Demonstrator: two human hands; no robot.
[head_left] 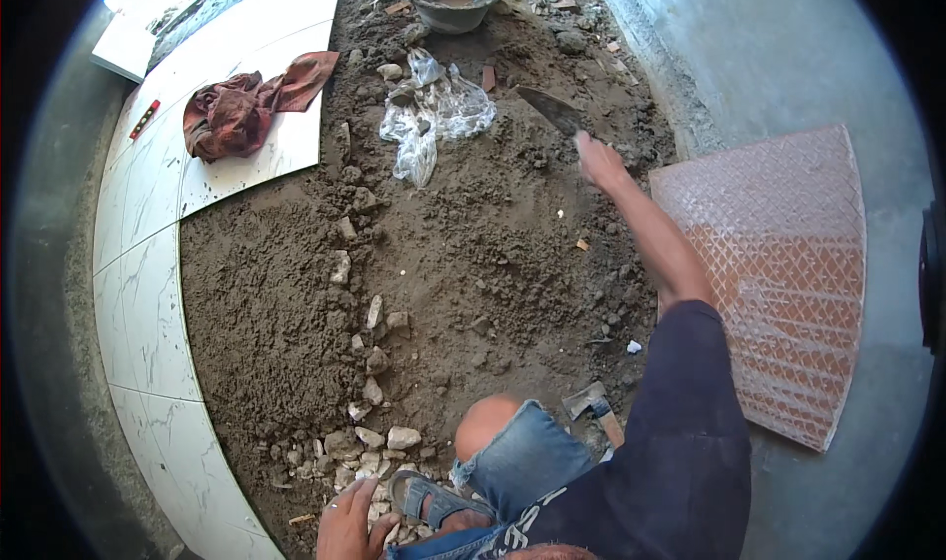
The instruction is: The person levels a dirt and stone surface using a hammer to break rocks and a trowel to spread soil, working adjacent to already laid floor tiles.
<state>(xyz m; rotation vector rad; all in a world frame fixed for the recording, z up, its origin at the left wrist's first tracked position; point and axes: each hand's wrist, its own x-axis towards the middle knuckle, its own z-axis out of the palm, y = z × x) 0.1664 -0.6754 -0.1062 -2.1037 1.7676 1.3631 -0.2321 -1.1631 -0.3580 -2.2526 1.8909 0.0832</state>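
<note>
My right hand [599, 161] is wrapped round the handle of a trowel [552, 112], arm stretched far forward. The trowel's dark pointed blade reaches up and left over loose grey-brown soil or mortar mix [532, 225]. Low in the picture, my left hand [345, 528] holds nothing, its thumb apart from the fingers. Beside it lie several pale stones [402, 438], near my sandalled foot. A crumpled clear plastic bag [434, 117] rests on the soil left of the trowel.
White marbled tiles [143, 333] run along the left, bearing a reddish rag [232, 117] and a small red tool [145, 119]. A bucket [451, 3] stands at the far end. To the right lies a large tile [778, 284], ridged back up. A hatchet-like tool [588, 399] lies by my knee.
</note>
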